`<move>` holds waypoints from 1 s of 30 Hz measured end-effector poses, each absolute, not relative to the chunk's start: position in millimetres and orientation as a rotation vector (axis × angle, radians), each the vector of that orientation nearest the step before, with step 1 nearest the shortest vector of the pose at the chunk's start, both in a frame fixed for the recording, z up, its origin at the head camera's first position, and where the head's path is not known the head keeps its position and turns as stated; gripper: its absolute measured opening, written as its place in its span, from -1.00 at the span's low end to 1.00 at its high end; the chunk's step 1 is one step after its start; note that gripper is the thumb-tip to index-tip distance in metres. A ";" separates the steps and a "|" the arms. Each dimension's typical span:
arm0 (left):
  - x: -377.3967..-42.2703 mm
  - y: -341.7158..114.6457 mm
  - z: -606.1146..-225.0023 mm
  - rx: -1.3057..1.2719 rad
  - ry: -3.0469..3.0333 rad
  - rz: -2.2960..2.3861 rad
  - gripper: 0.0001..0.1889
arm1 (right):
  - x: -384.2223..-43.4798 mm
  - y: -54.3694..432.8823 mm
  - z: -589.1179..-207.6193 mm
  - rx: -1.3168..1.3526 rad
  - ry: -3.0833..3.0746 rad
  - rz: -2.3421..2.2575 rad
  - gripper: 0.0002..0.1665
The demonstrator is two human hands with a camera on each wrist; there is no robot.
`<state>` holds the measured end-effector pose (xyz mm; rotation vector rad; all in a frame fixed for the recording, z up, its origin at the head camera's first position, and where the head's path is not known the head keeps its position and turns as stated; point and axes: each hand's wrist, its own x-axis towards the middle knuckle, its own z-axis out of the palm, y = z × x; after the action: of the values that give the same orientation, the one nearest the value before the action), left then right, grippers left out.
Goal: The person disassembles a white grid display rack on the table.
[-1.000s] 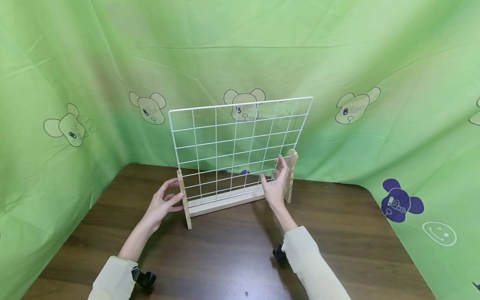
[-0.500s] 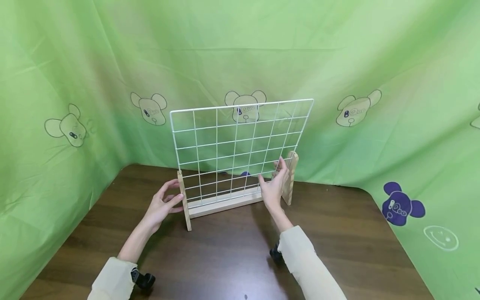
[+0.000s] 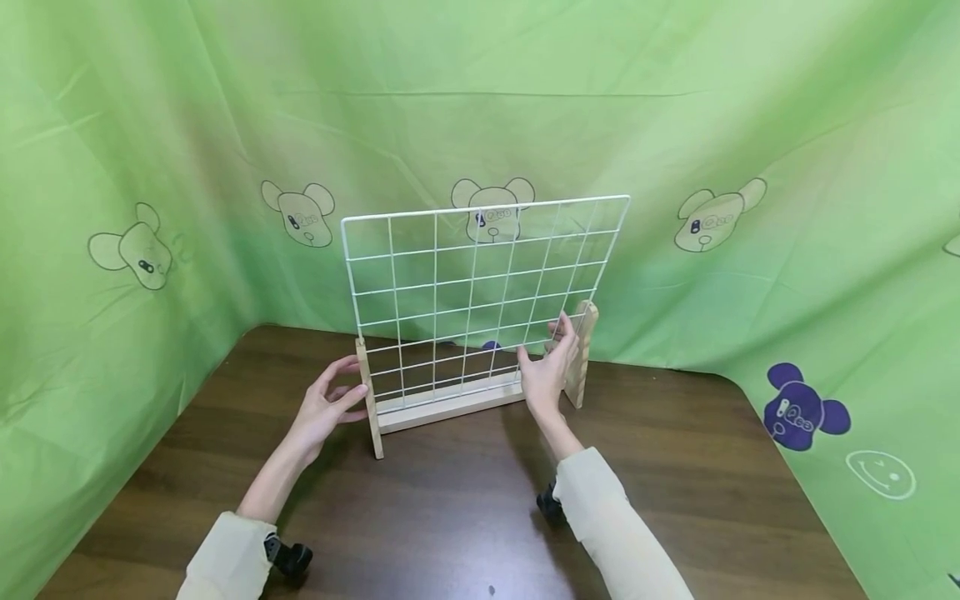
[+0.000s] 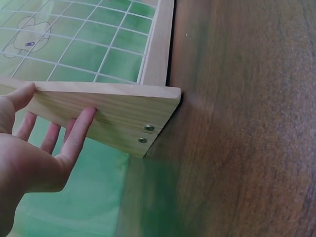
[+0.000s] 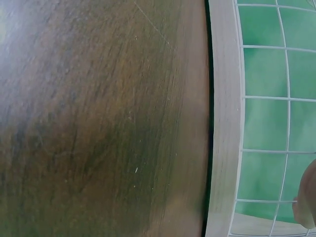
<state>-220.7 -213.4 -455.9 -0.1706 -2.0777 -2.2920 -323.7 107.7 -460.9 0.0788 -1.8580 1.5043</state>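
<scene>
A white wire grid rack [image 3: 432, 282] stands upright on the table, its mesh set in a pale wooden base [image 3: 450, 405] between two wooden side panels. My left hand [image 3: 318, 415] holds the left side panel [image 4: 133, 101], thumb on the front edge and the other fingers on its outer face and around the rear edge. My right hand [image 3: 549, 379] is at the mesh's lower right, beside the right side panel [image 3: 582, 354], thumb in front of the wires and fingers curved towards the panel. A fingertip [image 5: 307, 197] of it shows against the wires in the right wrist view.
The rack stands towards the back of a dark wood table [image 3: 450, 508]. Behind and around it hangs a green curtain [image 3: 390, 133] printed with bear faces. Two screw heads [image 4: 148, 128] show low on the left panel's outer face.
The right wrist and sleeve have shifted slightly left, and the right thumb with them. The left hand and the rack stay in place, apart from a slight shift of the whole view.
</scene>
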 end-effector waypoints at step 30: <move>-219.6 -213.8 -454.0 -0.176 -2.096 -2.317 -0.42 | -323.5 111.8 -430.3 0.108 -1.870 1.384 0.06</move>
<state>-219.6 -213.8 -454.0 -0.1762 -2.0959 -2.3173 -323.5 111.8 -430.3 0.1083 -1.8700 1.3844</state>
